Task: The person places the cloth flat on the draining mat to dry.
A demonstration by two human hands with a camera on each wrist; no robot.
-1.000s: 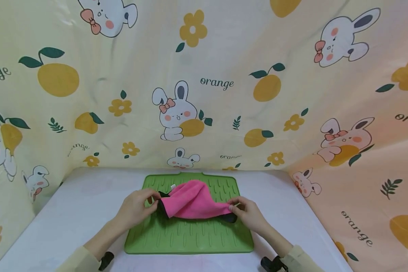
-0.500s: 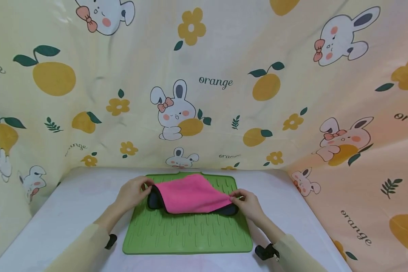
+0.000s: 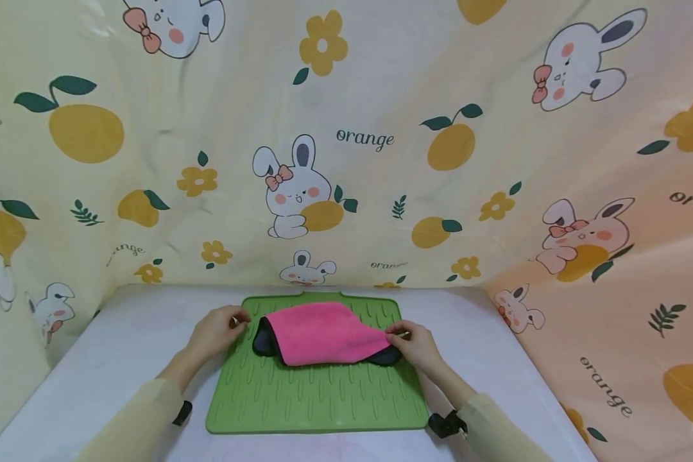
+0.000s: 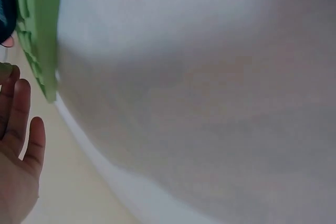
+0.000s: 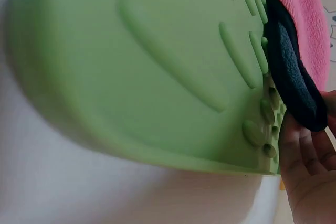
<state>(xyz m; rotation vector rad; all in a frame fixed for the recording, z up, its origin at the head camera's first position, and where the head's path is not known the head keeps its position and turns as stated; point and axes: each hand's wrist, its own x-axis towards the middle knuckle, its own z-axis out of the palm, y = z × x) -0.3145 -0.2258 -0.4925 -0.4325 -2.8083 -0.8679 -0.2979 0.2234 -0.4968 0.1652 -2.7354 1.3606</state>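
A pink cloth [image 3: 323,333] with a dark blue underside and black edging lies bunched and raised on the green ridged mat [image 3: 317,404]. My right hand [image 3: 418,346] pinches its right corner between thumb and fingers. The right wrist view shows the dark folded edge of the cloth [image 5: 294,72] held by that hand [image 5: 310,166]. My left hand [image 3: 213,333] hovers by the mat's left edge, apart from the cloth's left end. In the left wrist view its fingers [image 4: 20,108] are loosely extended, and the hand is partly cut off.
The mat sits on a white table [image 3: 150,340]. Behind and at both sides hangs a printed sheet [image 3: 369,192] with rabbits and oranges. A black band [image 3: 181,412] is on the left wrist, another band [image 3: 447,425] on the right.
My left hand first spreads the cloth's left side outward and flatter, then lets go and moves slightly left. My right hand keeps its hold on the right corner, with little movement.
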